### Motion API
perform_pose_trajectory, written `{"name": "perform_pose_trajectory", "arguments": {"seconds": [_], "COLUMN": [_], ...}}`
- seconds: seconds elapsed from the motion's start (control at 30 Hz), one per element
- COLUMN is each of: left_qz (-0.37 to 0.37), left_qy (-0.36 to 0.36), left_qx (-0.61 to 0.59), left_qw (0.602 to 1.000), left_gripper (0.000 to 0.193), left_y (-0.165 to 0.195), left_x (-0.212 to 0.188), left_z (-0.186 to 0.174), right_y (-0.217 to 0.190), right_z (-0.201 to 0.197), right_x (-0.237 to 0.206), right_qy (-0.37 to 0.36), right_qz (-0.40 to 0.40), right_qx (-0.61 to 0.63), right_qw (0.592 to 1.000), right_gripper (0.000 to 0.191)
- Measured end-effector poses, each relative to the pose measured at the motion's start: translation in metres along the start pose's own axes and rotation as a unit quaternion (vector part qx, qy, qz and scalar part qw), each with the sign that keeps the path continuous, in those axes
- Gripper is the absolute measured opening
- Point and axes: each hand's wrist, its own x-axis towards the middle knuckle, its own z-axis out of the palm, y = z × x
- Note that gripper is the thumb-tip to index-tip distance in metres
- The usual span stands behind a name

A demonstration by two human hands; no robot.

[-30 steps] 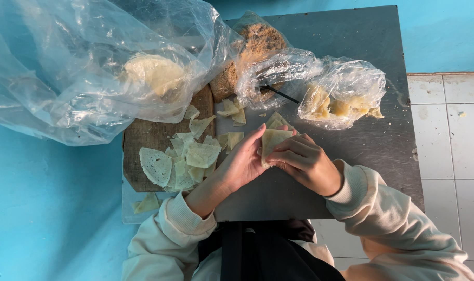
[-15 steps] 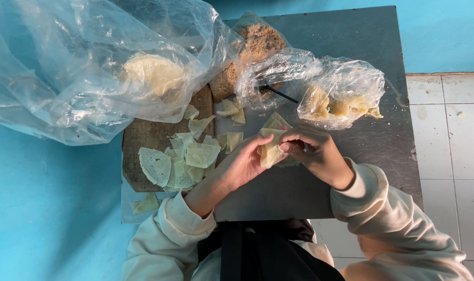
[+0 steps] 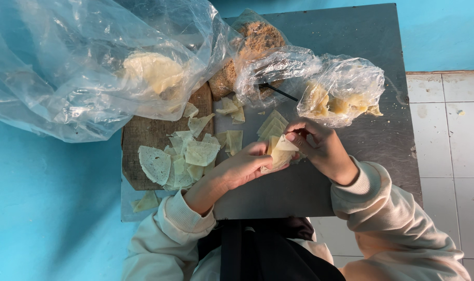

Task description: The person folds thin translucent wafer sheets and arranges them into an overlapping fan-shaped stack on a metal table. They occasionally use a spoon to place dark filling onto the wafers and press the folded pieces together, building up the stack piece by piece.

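Lowered slightly, both hands fold pale wrapper, apparently, below clear bag.

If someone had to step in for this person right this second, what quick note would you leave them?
Left hand cradles a pale folded wrapper piece; right hand pinches its top edge. Cut wrapper pieces lie heaped on the wooden board, a few more on the grey table. Clear bags hold round wrapper sheets, brown crumbly filling and yellowish finished pieces. This piece is part-folded; many cut pieces remain.
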Motion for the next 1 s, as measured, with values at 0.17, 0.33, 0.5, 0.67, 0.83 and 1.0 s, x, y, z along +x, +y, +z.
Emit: {"name": "perform_pose_trajectory", "arguments": {"seconds": [0.17,0.33,0.5,0.67,0.83,1.0], "left_qz": [0.001,0.011,0.021,0.023,0.029,0.051], "left_qy": [-0.053,-0.066,-0.032,0.002,0.083,0.073], "left_qx": [0.032,0.064,0.067,0.074,0.081,0.104], "left_qw": [0.998,0.996,0.997,0.997,0.993,0.991], "left_gripper": [0.061,0.07,0.059,0.057,0.05,0.045], "left_y": [0.008,0.023,0.029,0.023,0.017,0.016], "left_x": [-0.006,-0.012,-0.017,-0.015,-0.01,-0.011], "left_z": [0.01,0.025,0.035,0.034,0.026,0.022], "right_y": [0.006,0.008,0.003,0.002,-0.001,-0.018], "right_z": [-0.006,-0.017,-0.02,-0.021,-0.021,-0.02], "right_x": [0.001,0.01,0.006,0.007,0.007,0.007], "right_qy": [0.036,0.07,0.07,0.075,0.064,0.047], "right_qz": [-0.002,0.027,0.078,0.101,0.053,0.1], "right_qx": [0.047,0.102,0.213,0.293,0.33,0.311], "right_qw": [0.998,0.992,0.972,0.948,0.94,0.944], "right_gripper": [0.017,0.02,0.022,0.022,0.021,0.025]}}
